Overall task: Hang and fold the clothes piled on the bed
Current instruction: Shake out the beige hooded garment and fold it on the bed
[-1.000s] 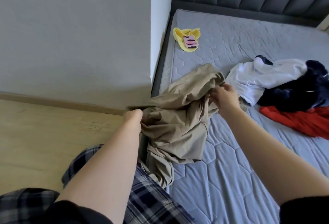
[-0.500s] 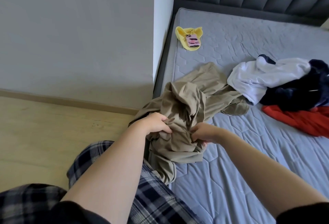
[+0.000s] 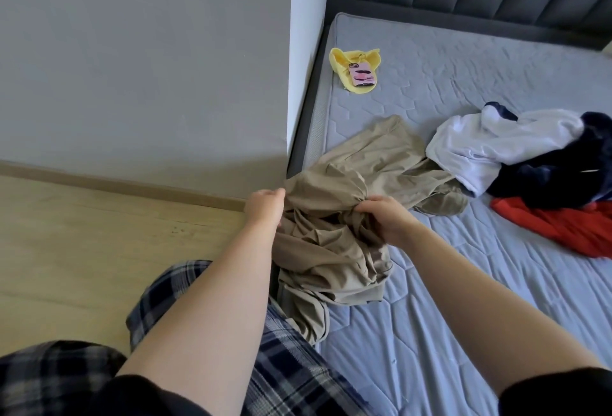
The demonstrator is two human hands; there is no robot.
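- Legs in dark plaid trousers (image 3: 298, 366) stand against the bed's near edge.
- Left hand (image 3: 265, 205): fingers curled, pinching the left edge of the crumpled beige woven garment (image 3: 331, 250).
- Right hand (image 3: 385, 217): fingers curled tight into a bunched fold of it.
- Garment lies partly on the grey quilted mattress (image 3: 430, 333), with its lower end draped over the edge.
- Step, my read: finding the edges before folding or hanging. Next move needs a lift with the hands pulled apart to open it out.
- Beyond: white garment (image 3: 490, 144), navy garment (image 3: 563, 177) and red garment (image 3: 563, 227) piled together, no hand on them.
- Far corner: yellow cloth (image 3: 341, 58) under a pink-cased phone (image 3: 362, 75).
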